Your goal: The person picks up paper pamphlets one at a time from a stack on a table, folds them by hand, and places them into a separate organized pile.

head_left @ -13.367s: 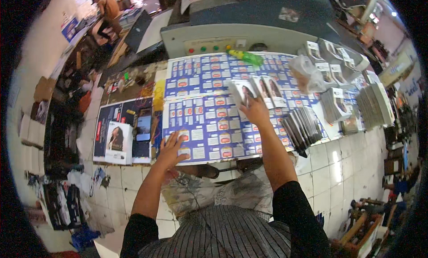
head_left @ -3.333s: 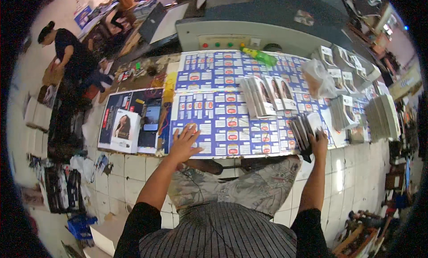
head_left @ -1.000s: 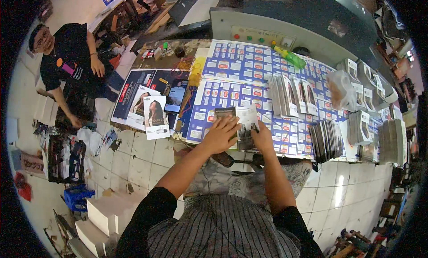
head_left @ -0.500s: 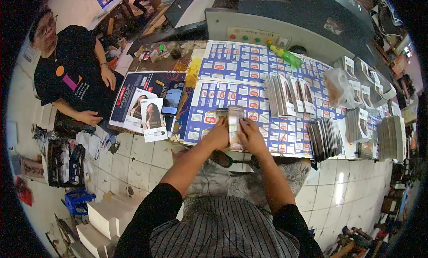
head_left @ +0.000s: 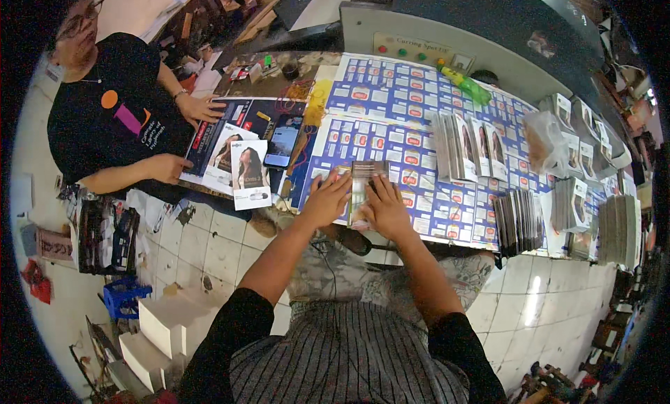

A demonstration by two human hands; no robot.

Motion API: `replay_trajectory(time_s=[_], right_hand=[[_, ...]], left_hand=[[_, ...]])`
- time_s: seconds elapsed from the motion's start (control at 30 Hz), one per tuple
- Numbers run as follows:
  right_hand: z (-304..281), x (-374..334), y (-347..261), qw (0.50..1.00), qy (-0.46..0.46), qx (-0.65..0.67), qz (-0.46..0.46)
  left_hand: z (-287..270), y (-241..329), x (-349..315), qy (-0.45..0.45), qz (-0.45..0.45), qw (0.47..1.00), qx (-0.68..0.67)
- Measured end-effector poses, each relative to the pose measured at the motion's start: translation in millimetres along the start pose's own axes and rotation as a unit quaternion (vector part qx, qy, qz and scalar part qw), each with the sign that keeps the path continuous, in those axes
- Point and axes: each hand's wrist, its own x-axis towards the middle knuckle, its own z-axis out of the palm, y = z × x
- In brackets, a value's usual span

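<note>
Passage: flat printed sheets (head_left: pixel 401 149) straight beyond folded leaflet (head_left: pixel 359 192) | right of leaflet, blocking: leaflet row (head_left: pixel 466 149), dark stack (head_left: pixel 518 222), plastic bag (head_left: pixel 548 142) | far beyond-right: green bottle (head_left: pixel 466 85) | left of leaflet: phone (head_left: pixel 283 142)

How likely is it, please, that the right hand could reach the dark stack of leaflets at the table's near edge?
Probably yes: the right hand lies on a folded leaflet, but only the flat printed sheet separates it from the dark stack.

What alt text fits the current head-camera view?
A person's left hand and right hand touch a narrow brown-and-white paper leaflet on blue-and-white printed sheets. A black-shirted co-worker is at left.
</note>
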Motion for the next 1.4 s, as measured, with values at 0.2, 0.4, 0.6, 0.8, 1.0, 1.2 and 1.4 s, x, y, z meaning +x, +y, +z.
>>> replay_trajectory(time_s=[0.2,0.4,0.6,0.8,1.0,1.2,1.4], right_hand=[[5,3,-2,0.999,0.009,-0.033,-0.003],[7,5,-8,0.997,-0.013,-0.069,0.021],[9,3,-8,0.998,-0.017,-0.058,0.025],[9,2,-7,0.998,-0.016,-0.048,0.029],[7,8,-5,0.997,-0.024,-0.063,0.032],[9,8,-4,0.998,-0.013,-0.049,0.023],[12,-8,5,0.998,-0.038,-0.033,0.046]], left_hand=[[-4,-8,1,-0.044,0.003,0.998,-0.038],[-12,-14,4,-0.128,0.020,0.989,-0.074],[-21,-12,3,-0.162,0.024,0.983,-0.080],[-18,-13,3,-0.149,0.037,0.985,-0.078],[-15,-17,10,-0.151,0.040,0.985,-0.076],[-25,-8,15,-0.204,0.002,0.974,-0.099],[-3,-2,11,-0.185,0.039,0.977,-0.102]])
